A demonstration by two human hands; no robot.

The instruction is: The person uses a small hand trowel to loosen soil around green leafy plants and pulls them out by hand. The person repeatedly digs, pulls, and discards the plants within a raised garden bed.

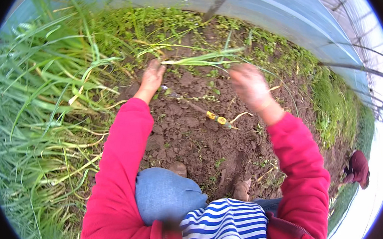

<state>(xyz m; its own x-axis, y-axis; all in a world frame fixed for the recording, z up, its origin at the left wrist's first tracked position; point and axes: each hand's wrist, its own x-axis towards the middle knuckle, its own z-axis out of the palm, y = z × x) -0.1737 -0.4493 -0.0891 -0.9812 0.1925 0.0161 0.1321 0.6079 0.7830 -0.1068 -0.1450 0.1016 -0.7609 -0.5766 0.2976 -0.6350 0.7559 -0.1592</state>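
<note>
My left hand (152,76), dirty with soil, is at the base of a small bunch of long green leafy stalks (200,58); its fingers are partly hidden, so its hold on them is unclear. The stalks stretch rightward just above the bare soil. My right hand (248,83), blurred, is below and beside their leaf tips; whether it holds anything cannot be told. Between my hands and nearer my body, a hand tool with a yellow and green handle (216,118) lies on the brown soil (192,129).
Dense long-leaved green plants (42,107) fill the left side. Plastic sheeting (271,15) on metal poles (222,0) rises beyond low weeds. My boots (241,190) stand on the soil. Another person (359,168) in dark red is bent over at the far right.
</note>
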